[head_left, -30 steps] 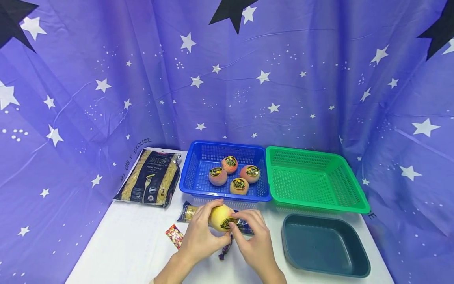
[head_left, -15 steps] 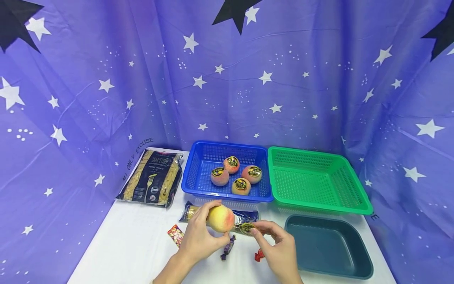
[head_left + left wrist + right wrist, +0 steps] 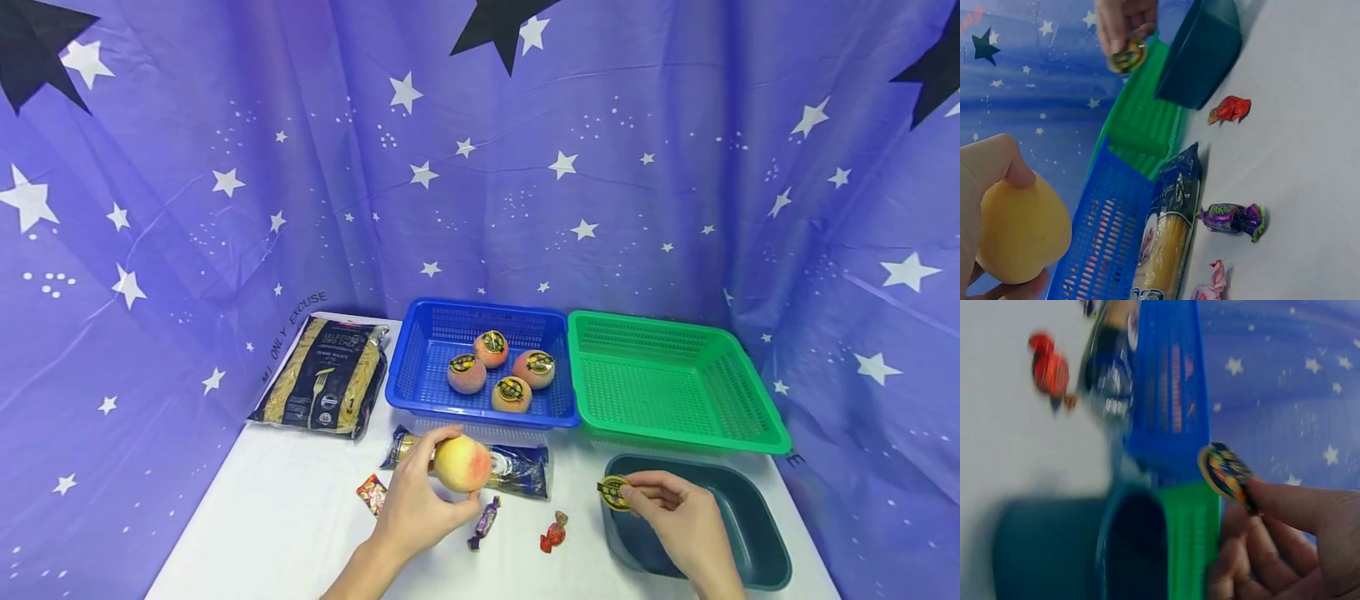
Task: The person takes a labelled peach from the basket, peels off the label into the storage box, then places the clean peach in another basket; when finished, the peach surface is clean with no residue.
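My left hand (image 3: 420,500) grips a yellow peach (image 3: 462,463) with a red blush between thumb and fingers, above the table's middle. No label shows on this peach in the head view or in the left wrist view. Between thumb and fingertips, my right hand (image 3: 678,521) pinches a black-and-gold sticker (image 3: 614,493) over the left rim of the dark teal tub (image 3: 772,533). The right wrist view shows the sticker (image 3: 1229,475) held by its edge. Several peaches bearing similar stickers, one of them a pink peach (image 3: 467,375), lie in the blue basket (image 3: 405,367).
A green basket (image 3: 637,387) stands right of the blue one. A spaghetti pack (image 3: 525,471) lies before the blue basket, and a penne bag (image 3: 322,375) at back left. Nearer are a purple-wrapped candy (image 3: 485,523), a red-wrapped candy (image 3: 553,533) and a colourful wrapped sweet (image 3: 372,494).
My right hand has pulled the sticker off the peach and carried it right to above the teal tub. The left hand still holds the peach, nearly in place.
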Tool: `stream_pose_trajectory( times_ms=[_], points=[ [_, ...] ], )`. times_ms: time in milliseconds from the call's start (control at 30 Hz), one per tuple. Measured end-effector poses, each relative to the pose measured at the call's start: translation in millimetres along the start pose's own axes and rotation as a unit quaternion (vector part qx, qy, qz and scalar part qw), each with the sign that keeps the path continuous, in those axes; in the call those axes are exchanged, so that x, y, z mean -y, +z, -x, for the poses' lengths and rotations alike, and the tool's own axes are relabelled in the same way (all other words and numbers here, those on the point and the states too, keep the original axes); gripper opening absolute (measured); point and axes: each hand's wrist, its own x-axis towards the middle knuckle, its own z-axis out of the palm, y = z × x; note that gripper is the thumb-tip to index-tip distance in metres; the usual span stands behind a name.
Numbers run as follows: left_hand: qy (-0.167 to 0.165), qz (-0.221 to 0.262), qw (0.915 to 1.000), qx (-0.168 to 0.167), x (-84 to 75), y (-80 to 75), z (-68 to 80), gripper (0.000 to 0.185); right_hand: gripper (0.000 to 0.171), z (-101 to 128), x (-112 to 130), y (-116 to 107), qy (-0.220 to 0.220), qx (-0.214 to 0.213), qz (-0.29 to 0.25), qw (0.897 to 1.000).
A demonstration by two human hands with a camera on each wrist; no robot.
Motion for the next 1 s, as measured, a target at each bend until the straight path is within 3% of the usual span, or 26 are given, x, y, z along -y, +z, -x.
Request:
stream_pose_trajectory(
  times_ms=[200,433,567,1000],
  points=[
    [-0.007,0.007,0.9999,0.002,1.1,-0.1,1.6,0.091,0.029,-27,-19,-27,0.016,0.082,0.110,0.990],
    [-0.014,0.003,0.9999,0.005,1.2,-0.6,3.3,0.088,0.014,-40,-32,-28,0.008,0.135,0.171,0.976],
    [-0.007,-0.005,0.9999,0.007,0.6,0.0,3.7,0.088,0.007,-41,-36,-26,0.006,0.152,0.202,0.968],
    [-0.007,0.006,0.9999,0.014,-1.6,3.9,4.3,0.090,0.010,-51,-42,-31,-0.054,0.161,0.261,0.950]
  ],
)
